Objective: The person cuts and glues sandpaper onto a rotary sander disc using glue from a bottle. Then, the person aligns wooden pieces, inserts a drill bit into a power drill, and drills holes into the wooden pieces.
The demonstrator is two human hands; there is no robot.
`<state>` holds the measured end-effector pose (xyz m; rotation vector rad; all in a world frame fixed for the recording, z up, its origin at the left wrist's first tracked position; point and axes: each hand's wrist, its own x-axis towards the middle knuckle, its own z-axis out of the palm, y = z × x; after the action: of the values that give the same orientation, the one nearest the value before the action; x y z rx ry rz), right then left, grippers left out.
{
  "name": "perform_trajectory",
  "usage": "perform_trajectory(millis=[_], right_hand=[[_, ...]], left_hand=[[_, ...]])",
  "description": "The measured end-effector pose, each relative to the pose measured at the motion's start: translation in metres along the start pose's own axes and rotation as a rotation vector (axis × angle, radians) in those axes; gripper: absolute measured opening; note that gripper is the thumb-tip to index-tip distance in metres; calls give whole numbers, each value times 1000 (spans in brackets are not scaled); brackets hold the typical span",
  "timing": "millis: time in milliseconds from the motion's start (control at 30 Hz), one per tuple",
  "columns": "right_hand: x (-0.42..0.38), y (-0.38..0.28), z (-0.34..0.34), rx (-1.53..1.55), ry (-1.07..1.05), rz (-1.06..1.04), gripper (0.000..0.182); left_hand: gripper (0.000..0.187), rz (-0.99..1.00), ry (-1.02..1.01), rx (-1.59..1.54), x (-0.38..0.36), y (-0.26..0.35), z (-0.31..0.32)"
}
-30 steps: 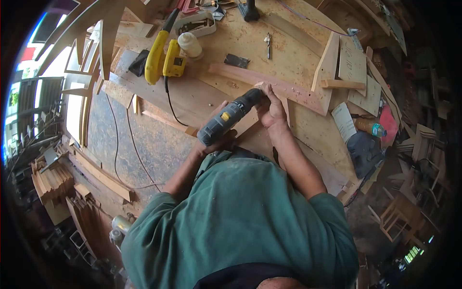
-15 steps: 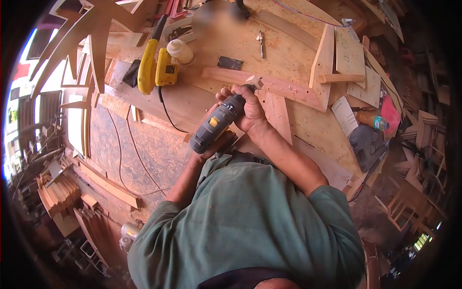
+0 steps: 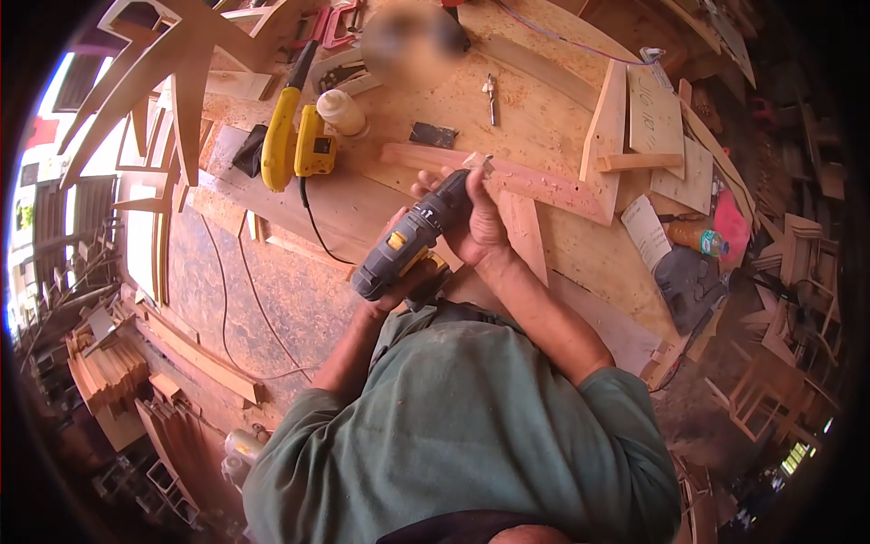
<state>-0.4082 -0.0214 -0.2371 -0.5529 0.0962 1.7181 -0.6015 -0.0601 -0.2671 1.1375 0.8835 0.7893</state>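
Observation:
A grey and black cordless drill (image 3: 396,252) with a yellow switch is held above the bench edge, in front of the green shirt. My left hand (image 3: 399,288) is wrapped round its grip, partly hidden by the drill body. At the front end, my right hand (image 3: 482,228) is closed around the chuck, its thumb on the near side and its fingertips showing beyond. A pale bit (image 3: 478,162) sticks out past the chuck, over a reddish wooden strip (image 3: 544,186) with shavings on it.
A yellow blower (image 3: 313,143), a white bottle (image 3: 342,112), a dark pad (image 3: 433,135) and a loose bit (image 3: 492,98) lie on the bench. To the right are marked boards (image 3: 654,113), a drink bottle (image 3: 698,238) and a grey power tool (image 3: 684,283).
The drill has tilted slightly and shifted a little left. My right hand's fingers have loosened somewhat and moved along the chuck. The whole view has shifted slightly.

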Motion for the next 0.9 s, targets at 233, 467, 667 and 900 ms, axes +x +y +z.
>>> perform_trajectory(millis=[233, 467, 667, 900], right_hand=[[17, -12, -12, -83, 91, -143, 30], [25, -11, -6, -54, 116, -90, 20], [36, -9, -7, -61, 179, -82, 15], [42, -7, -6, -74, 228, 0, 15]], left_hand=[[90, 56, 4, 72, -4, 2, -3], [94, 31, 53, 90, -8, 9, -3], [98, 54, 78, 286, -11, 1, -15], [97, 107, 121, 411, -16, 4, -21]])
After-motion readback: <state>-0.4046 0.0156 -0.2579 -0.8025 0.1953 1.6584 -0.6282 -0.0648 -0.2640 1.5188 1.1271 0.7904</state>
